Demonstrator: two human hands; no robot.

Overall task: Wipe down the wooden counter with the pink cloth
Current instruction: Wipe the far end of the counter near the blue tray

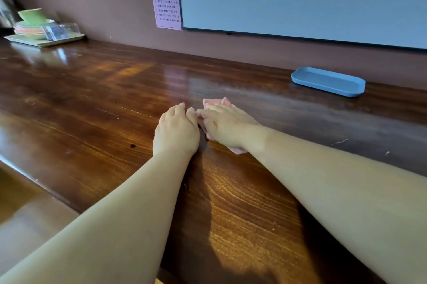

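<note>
The pink cloth (216,102) lies on the dark wooden counter (92,103) near the middle. My right hand (225,125) lies flat on top of it with straight fingers, pressing it down; pink corners show beyond the fingertips and below the wrist. My left hand (176,130) rests on the bare wood right beside it, fingers loosely curled, its thumb side touching the cloth's left edge. Whether it pinches the cloth I cannot tell.
A blue tray (328,81) sits at the back right against the wall. At the far left a pale tray (46,41) carries stacked plates, a green bowl (33,16) and a clear box. The counter's front edge (34,178) runs along the lower left.
</note>
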